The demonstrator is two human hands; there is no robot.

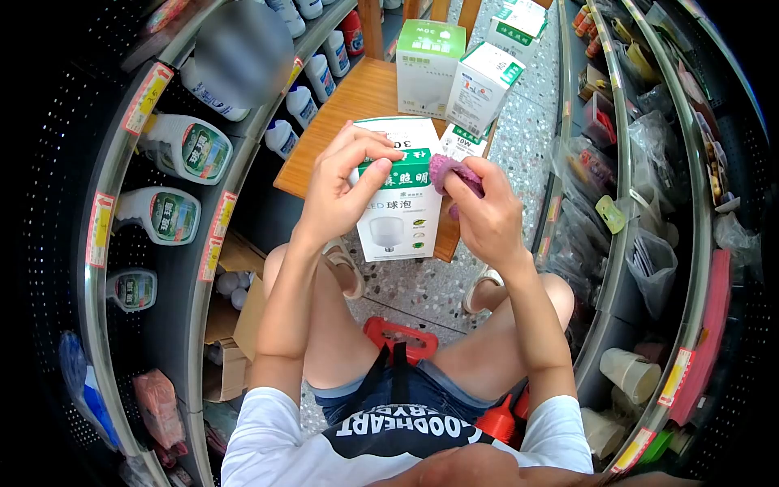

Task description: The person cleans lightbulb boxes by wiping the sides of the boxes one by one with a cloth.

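A white and green light bulb box (399,213) stands tilted at the near edge of a wooden chair seat (357,89), its printed bulb picture facing me. My left hand (349,178) grips the box's upper left side, fingers bent over the top. On the right, my right hand (485,207) is closed around a purple cloth (456,175), which touches the box's upper right edge. Behind stand a green-topped box (430,69), a white box (482,85) and a smaller box marked 10W (464,142).
Shelves with spray bottles (195,150) line the left side. Shelves with bagged goods (649,162) run along the right. Another bulb box (518,26) is farther back on the speckled floor side. A red plastic stool (422,341) shows between my legs.
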